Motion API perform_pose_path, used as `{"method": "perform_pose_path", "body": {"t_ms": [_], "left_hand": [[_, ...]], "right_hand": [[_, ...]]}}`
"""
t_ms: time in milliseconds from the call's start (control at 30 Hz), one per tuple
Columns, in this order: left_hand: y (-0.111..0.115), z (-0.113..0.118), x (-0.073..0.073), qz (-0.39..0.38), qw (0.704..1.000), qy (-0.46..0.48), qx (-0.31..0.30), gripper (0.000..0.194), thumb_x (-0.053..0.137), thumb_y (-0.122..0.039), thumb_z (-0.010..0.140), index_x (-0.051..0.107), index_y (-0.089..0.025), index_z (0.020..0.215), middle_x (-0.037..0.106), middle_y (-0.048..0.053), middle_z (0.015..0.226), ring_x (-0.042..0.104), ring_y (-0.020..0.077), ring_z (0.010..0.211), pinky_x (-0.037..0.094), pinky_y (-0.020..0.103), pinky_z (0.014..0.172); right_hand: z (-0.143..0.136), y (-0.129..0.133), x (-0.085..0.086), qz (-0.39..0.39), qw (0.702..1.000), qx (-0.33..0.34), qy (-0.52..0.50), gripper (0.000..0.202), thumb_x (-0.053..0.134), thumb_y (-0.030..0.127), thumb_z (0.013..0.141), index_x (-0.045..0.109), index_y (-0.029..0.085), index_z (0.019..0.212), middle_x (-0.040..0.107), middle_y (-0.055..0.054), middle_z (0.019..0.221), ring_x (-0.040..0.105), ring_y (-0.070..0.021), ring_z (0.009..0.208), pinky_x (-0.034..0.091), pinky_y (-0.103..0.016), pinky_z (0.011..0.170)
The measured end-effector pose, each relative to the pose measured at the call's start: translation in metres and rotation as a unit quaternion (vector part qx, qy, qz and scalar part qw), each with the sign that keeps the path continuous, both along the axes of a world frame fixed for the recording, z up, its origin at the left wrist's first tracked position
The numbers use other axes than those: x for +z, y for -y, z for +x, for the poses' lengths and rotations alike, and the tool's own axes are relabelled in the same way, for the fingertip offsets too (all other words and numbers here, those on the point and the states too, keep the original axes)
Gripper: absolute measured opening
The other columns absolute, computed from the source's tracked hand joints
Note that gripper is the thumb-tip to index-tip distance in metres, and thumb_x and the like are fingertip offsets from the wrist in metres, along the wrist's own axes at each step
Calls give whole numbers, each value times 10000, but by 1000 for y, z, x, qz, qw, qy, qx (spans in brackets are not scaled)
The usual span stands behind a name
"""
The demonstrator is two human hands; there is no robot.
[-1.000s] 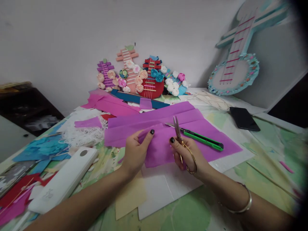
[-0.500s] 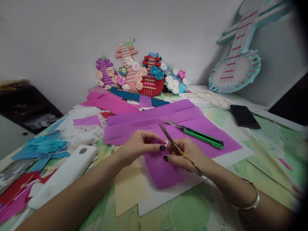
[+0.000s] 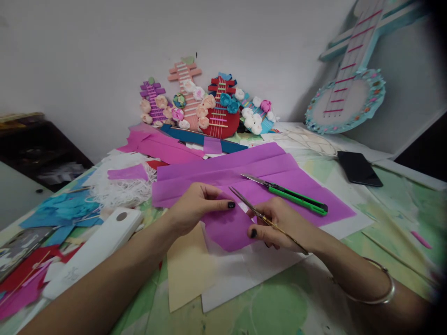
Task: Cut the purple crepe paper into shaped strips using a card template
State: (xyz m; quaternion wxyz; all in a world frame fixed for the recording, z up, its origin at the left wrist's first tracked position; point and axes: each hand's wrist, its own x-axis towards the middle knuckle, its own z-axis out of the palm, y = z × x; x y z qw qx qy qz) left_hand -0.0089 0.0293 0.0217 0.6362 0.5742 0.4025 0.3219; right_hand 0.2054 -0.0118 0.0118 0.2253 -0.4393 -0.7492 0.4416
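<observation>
My left hand (image 3: 190, 207) pinches the upper left part of a small purple paper piece (image 3: 228, 232) between thumb and fingers. The piece has a curved lower edge. My right hand (image 3: 279, 223) is closed round slim scissors (image 3: 246, 202) with silver blades and gold-coloured handles. Their tips point up and left, close to my left thumb. The right thumb lies at the paper piece's right edge; whether it grips the paper I cannot tell. Behind both hands a large purple sheet (image 3: 216, 174) lies flat, with a green utility knife (image 3: 296, 200) on it.
White paper (image 3: 237, 284) and a tan sheet (image 3: 186, 274) lie under my hands. A white glue gun (image 3: 94, 251), white shreds (image 3: 122, 193) and blue scraps (image 3: 66, 209) are at left. A black phone (image 3: 359, 168) lies at right. Several decorated model instruments (image 3: 221, 116) stand along the wall.
My right hand has shifted slightly right and down with the scissors. The small purple piece has swung up and flattened, and the left hand has moved a little left. The view has shifted slightly.
</observation>
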Motion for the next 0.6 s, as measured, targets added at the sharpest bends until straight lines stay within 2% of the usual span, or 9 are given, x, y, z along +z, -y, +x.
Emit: {"method": "perform_pose_path", "body": {"t_ms": [267, 600], "left_hand": [[-1, 1, -3, -14, 1000, 20, -1, 136, 810, -252, 624, 770, -167, 722, 708, 58, 673, 590, 111, 530, 458, 203, 504], [-1, 1, -3, -33, 999, 40, 5, 174, 827, -266, 598, 773, -169, 733, 721, 70, 709, 628, 135, 583, 494, 224, 551]], "right_hand": [[-3, -1, 2, 34, 998, 23, 39, 381, 600, 478, 809, 480, 179, 604, 422, 50, 495, 351, -69, 442, 184, -225, 420], [-2, -1, -4, 23, 999, 13, 38, 395, 577, 500, 822, 485, 185, 603, 439, 44, 472, 357, -74, 415, 180, -230, 409]]}}
